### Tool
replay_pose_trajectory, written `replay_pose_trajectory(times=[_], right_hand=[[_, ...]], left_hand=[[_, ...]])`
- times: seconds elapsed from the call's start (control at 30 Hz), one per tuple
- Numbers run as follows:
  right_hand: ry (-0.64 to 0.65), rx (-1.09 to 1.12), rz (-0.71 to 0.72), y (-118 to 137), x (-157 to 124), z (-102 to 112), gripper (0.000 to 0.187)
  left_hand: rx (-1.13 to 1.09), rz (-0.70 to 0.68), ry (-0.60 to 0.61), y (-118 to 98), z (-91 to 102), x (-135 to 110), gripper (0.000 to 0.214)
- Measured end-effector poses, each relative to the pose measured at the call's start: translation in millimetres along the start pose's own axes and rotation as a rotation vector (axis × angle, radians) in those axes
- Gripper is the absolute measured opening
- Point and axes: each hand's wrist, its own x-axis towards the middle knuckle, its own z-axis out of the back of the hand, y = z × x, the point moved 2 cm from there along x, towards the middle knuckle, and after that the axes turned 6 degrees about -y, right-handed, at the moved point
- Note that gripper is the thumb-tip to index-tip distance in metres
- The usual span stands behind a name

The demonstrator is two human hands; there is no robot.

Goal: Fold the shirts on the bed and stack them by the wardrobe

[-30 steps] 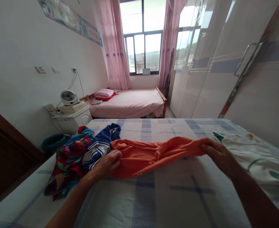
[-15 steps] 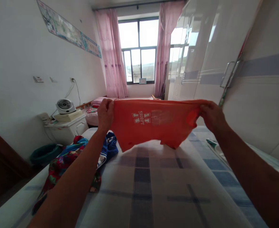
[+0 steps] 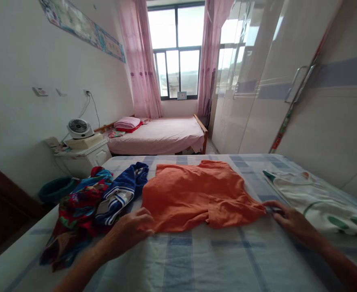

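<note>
An orange T-shirt (image 3: 193,194) lies spread on the checked bed sheet (image 3: 178,263), its plain side up and wrinkled. At the shirt's near left corner, my left hand (image 3: 132,229) has its fingers closed on the edge, slightly blurred. My right hand (image 3: 287,219) pinches the sleeve end at the right, where the cloth draws out to a point. Left of the shirt, a blue garment with white stripes (image 3: 120,194) lies crumpled against a red floral garment (image 3: 78,215).
A white garment with green patches (image 3: 315,194) lies flat at the bed's right side. Beyond stands a pink-covered bed (image 3: 163,134) below the window. A small fan (image 3: 80,127) sits on the left cabinet (image 3: 90,156); a wardrobe (image 3: 257,101) lines the right.
The T-shirt was held up between both hands with its printed side showing; now it lies on the bed. Both hands have come down and nearer, and the far bed is uncovered to view.
</note>
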Motion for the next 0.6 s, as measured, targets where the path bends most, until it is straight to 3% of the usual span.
replay_pose_trajectory(times=[0.17, 0.27, 0.33, 0.4, 0.5, 0.6], right_hand=[[0.087, 0.060, 0.060, 42, -7, -6, 0.041], [0.158, 0.051, 0.123, 61, -4, -26, 0.048], [0.128, 0.007, 0.135, 66, 1, -40, 0.050], [0.108, -0.009, 0.150, 70, 4, -47, 0.041], [0.153, 0.141, 0.169, 77, 3, -37, 0.023], [0.174, 0.371, 0.165, 74, -10, -6, 0.022]], left_hand=[[0.094, -0.021, -0.019, 7, -9.8, -8, 0.046], [0.139, -0.021, -0.030, 10, -15.9, -5, 0.030], [0.170, -0.006, -0.057, 12, -19.5, -1, 0.023], [0.171, 0.000, -0.103, 14, -20.2, 2, 0.023], [0.091, 0.013, -0.218, 13, -11.9, -1, 0.019], [0.034, 0.049, -0.295, 9, 0.7, -11, 0.019]])
